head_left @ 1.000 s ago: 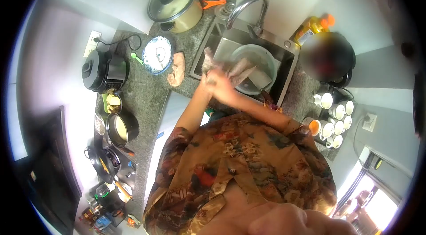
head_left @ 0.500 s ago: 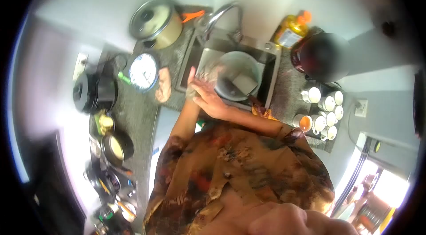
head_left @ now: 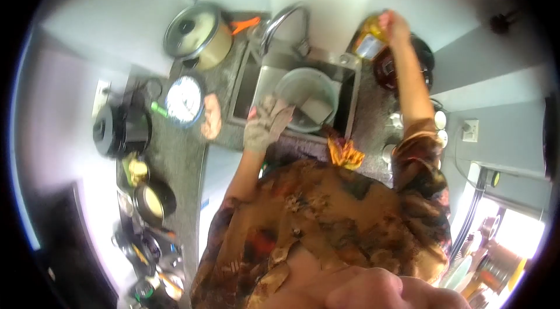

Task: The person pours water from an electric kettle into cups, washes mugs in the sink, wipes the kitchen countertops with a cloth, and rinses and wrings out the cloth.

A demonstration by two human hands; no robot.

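Note:
My left hand is over the near left edge of the sink. A greyish, glove-like covering wraps it up to the wrist, and its fingers look spread with nothing gripped. Close by, a large translucent bowl sits in the metal sink, with a grey flat piece in it. My right arm reaches to the back right. There my right hand is closed around the orange-capped top of a yellow liquid bottle; the hand hides the cap.
A curved faucet rises behind the sink. To the left stand a lidded beige pot, a blue-rimmed plate and a black pot. On the right are a dark round container and white cups. A yellow-orange cloth hangs at the counter front.
My right hand has left my left wrist and moved to the bottle at the back right, taking hold of its top. The bottle leans slightly. My left hand has turned and its fingers have spread.

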